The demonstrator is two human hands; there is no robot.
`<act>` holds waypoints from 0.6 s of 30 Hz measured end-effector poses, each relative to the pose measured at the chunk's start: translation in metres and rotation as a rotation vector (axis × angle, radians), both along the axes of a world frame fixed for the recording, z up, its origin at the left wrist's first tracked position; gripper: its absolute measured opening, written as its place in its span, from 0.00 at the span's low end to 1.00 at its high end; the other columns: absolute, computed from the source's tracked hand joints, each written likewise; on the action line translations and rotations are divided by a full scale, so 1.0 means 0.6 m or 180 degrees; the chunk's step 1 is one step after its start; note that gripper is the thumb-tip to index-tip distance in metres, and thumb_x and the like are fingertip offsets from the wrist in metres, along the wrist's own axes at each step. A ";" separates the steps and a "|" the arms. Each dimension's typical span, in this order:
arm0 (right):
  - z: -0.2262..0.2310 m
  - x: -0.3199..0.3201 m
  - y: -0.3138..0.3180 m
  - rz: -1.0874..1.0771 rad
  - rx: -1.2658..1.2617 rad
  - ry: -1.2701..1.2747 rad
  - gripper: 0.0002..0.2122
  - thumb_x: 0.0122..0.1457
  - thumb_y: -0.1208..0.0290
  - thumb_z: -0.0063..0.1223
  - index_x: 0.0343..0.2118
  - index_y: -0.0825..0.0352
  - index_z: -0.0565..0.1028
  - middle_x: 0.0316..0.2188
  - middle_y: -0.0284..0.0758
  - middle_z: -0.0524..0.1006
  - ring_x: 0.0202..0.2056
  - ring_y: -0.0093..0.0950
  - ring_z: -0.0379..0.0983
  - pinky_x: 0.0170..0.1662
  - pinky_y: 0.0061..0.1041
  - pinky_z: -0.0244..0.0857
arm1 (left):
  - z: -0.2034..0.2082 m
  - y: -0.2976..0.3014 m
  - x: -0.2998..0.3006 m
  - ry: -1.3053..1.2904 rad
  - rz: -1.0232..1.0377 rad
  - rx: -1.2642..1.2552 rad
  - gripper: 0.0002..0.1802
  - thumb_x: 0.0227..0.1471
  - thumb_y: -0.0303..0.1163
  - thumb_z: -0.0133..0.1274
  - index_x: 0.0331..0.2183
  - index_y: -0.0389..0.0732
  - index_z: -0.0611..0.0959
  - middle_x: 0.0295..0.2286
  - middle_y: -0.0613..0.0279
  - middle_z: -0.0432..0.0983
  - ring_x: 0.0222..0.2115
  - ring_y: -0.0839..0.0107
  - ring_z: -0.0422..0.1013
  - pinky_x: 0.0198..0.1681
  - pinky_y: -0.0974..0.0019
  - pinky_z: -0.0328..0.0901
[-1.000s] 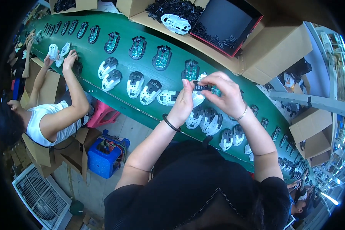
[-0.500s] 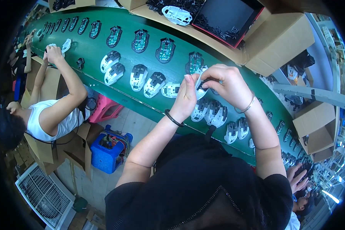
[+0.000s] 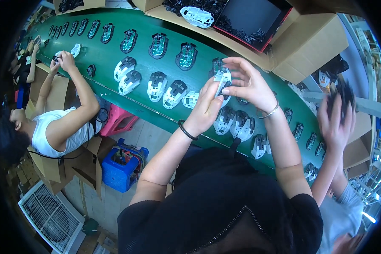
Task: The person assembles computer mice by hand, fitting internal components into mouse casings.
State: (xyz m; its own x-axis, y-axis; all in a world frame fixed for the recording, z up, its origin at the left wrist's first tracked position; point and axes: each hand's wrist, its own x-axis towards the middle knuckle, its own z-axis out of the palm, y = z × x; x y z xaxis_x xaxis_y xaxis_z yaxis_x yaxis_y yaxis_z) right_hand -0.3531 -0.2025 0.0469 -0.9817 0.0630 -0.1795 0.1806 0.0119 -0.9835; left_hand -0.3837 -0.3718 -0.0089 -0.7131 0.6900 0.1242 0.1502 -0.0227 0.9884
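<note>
Over the green bench, I hold a white computer mouse shell (image 3: 225, 80) in front of my chest. My left hand (image 3: 206, 106) is wrapped round its left side, thumb along the edge. My right hand (image 3: 250, 86) curves about the other side, its thumb pressing on the shell and its fingers arched beyond it. Part of the shell is hidden by my fingers. Just behind it, a mouse base with a green circuit board (image 3: 216, 67) is partly covered. Several white-and-black mouse shells (image 3: 243, 125) lie below my hands, and more (image 3: 174, 94) are to their left.
Mouse bases with circuit boards (image 3: 158, 45) line the green bench (image 3: 110, 91). Beyond it stand a cardboard box (image 3: 307, 46) and a black tray (image 3: 245, 21) of small dark parts. A co-worker (image 3: 57, 131) sits left; another's hand (image 3: 338, 118) holds something dark at right.
My right hand has opened out from a pinch at a small dark piece to a wider hold on the shell. At right, a co-worker's arm has risen over the bench with a dark thing.
</note>
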 end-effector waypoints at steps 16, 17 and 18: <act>0.015 -0.012 -0.080 -0.0552 0.0894 0.0089 0.10 0.44 0.85 0.59 0.31 0.72 0.74 0.33 0.30 0.67 0.31 0.15 0.65 0.34 0.12 0.65 | 0.003 -0.047 -0.029 -0.0034 -0.0013 -0.0058 0.21 0.52 0.29 0.46 0.48 0.36 0.67 0.53 0.42 0.55 0.57 0.52 0.51 0.57 0.58 0.47; 0.016 -0.015 -0.086 -0.0601 0.1145 0.0064 0.12 0.43 0.84 0.60 0.33 0.71 0.73 0.33 0.29 0.67 0.32 0.15 0.65 0.34 0.11 0.65 | 0.002 -0.051 -0.033 -0.0039 -0.0013 -0.0056 0.21 0.52 0.29 0.46 0.48 0.36 0.67 0.53 0.42 0.55 0.57 0.52 0.51 0.57 0.58 0.47; 0.017 -0.018 -0.091 -0.0649 0.1395 0.0040 0.15 0.42 0.83 0.61 0.36 0.70 0.72 0.34 0.29 0.67 0.32 0.15 0.64 0.34 0.11 0.65 | -0.001 -0.055 -0.038 -0.0041 -0.0032 0.0074 0.21 0.52 0.28 0.45 0.49 0.35 0.67 0.53 0.42 0.55 0.57 0.52 0.51 0.57 0.59 0.47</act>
State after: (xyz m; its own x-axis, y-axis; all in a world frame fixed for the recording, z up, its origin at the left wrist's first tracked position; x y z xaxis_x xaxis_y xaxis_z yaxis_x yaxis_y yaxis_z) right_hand -0.3638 -0.2570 0.0570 -0.9434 0.3215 -0.0811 0.2104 0.3912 -0.8959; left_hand -0.4067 -0.4048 -0.0097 -0.7078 0.6941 0.1310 0.1370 -0.0470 0.9894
